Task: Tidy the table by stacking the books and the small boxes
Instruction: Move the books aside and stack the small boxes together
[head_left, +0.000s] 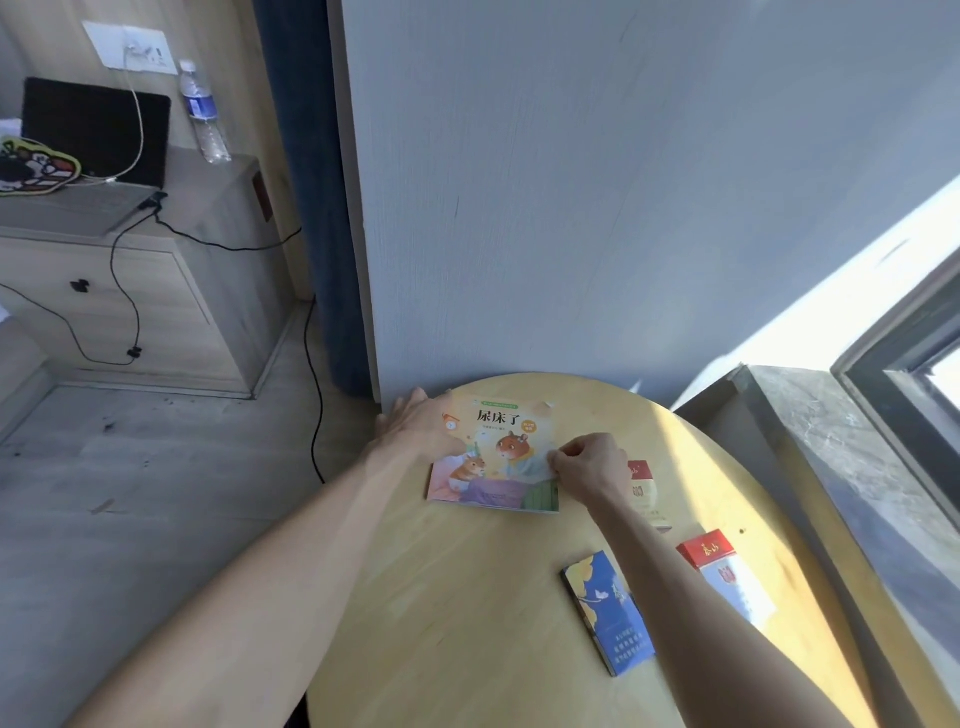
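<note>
The picture book (496, 452) lies near the counter's (467, 597) far edge; the left hand (415, 426) presses it flat with straight fingers while the right hand (587, 467) pinches its right edge. A careless tug could slide it off that edge

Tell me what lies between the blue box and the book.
Only bare table lies between the blue box and the book, as the head view shows.
</note>
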